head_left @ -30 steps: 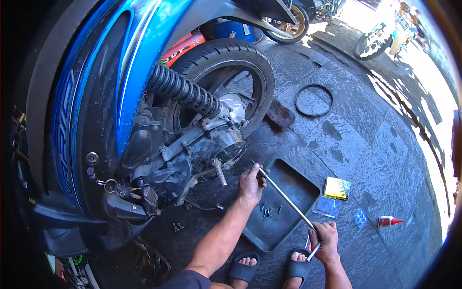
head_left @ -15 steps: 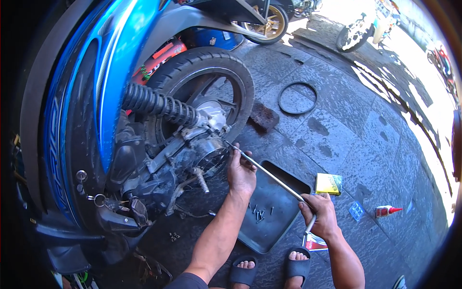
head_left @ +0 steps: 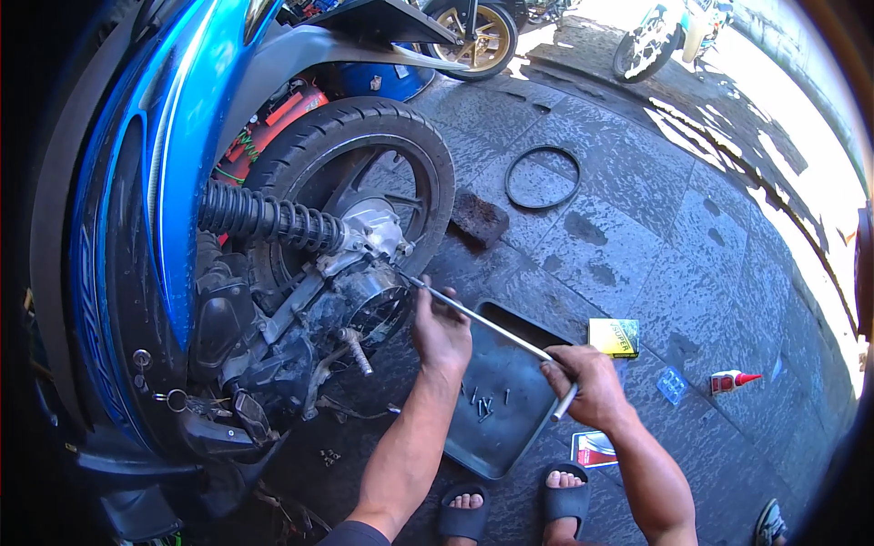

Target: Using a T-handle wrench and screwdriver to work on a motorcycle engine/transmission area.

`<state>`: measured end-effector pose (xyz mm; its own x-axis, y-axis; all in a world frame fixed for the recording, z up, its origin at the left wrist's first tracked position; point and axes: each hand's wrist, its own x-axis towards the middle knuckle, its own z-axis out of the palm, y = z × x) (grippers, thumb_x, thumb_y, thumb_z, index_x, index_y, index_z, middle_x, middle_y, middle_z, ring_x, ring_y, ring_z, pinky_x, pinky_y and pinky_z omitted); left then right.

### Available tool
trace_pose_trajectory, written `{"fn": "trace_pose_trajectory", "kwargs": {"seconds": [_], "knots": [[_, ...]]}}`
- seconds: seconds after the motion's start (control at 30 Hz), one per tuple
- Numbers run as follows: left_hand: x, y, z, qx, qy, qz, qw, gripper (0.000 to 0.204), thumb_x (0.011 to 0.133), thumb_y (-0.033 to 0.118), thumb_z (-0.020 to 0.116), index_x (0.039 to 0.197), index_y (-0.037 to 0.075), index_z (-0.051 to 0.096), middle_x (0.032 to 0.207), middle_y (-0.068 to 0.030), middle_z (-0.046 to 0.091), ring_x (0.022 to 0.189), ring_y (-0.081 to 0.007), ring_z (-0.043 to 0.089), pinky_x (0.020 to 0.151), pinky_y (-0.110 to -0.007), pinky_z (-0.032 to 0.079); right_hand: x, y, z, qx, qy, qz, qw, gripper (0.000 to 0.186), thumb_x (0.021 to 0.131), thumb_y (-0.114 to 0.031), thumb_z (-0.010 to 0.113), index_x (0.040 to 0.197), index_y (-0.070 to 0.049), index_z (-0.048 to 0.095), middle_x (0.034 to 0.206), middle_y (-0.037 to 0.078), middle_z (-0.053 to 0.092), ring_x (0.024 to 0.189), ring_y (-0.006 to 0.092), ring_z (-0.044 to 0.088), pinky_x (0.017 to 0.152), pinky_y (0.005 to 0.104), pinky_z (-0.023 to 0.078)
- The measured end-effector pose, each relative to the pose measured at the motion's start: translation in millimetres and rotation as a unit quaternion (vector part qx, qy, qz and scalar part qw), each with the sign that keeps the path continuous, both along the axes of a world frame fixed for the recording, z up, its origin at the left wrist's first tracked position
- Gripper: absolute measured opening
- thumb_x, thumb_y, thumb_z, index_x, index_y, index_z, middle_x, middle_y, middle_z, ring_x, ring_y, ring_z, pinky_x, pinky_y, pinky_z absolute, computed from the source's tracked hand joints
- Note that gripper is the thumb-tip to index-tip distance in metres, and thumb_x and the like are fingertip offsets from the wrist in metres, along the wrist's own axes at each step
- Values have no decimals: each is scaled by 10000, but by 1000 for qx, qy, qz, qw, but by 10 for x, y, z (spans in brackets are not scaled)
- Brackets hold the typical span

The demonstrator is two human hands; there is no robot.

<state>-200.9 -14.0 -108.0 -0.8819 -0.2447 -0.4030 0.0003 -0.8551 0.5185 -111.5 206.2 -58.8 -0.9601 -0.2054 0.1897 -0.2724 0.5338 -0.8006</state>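
Note:
My right hand [head_left: 587, 382] is closed round the handle end of a long silver T-handle wrench [head_left: 510, 337]; part of the handle sticks out below the fist. My left hand [head_left: 442, 332] steadies the shaft near its far end, thumb and fingers against it. The wrench tip meets the metal housing [head_left: 373, 296] of a blue scooter [head_left: 168, 164], beside the rear wheel [head_left: 442, 173]. The exact fastener at the tip is too small to make out. Beneath my arms lies a black tray [head_left: 492, 455] holding several bolts [head_left: 482, 405].
A black belt [head_left: 543, 207] and a dark brown block [head_left: 478, 218] lie on the tiled floor. To the right are a yellow box [head_left: 614, 337], a blue packet [head_left: 673, 385] and a red-capped tube [head_left: 735, 380]. Small parts [head_left: 330, 458] lie left of my arm. Other motorbikes stand behind.
My right hand has turned with the wrench handle, whose protruding end now points differently. The view has shifted slightly, so the scooter sits further left. Both hands keep their hold on the wrench.

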Motion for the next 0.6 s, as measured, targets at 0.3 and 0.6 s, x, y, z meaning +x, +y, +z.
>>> {"fn": "trace_pose_trajectory", "kwargs": {"seconds": [0.3,0.6], "knots": [[888,463,64,-203,-8,-470,859,429,1051,378,401,1098,15,626,602,28,476,561,-65,475,601,-234,440,391,-232,-450,-329,-507,129,786,500,961,-527,505,966,-41,619,682,47,553,623,225,567,652,401,518],[980,584,92,-161,-45,-364,916,389,1023,341,501,885,-1,625,554,47,411,525,-59,413,594,-249,443,521,199,-543,106,-110,143,978,412,802,-64,584,1210,-92,637,686,169,636,643,327,666,641,390,546]]}}
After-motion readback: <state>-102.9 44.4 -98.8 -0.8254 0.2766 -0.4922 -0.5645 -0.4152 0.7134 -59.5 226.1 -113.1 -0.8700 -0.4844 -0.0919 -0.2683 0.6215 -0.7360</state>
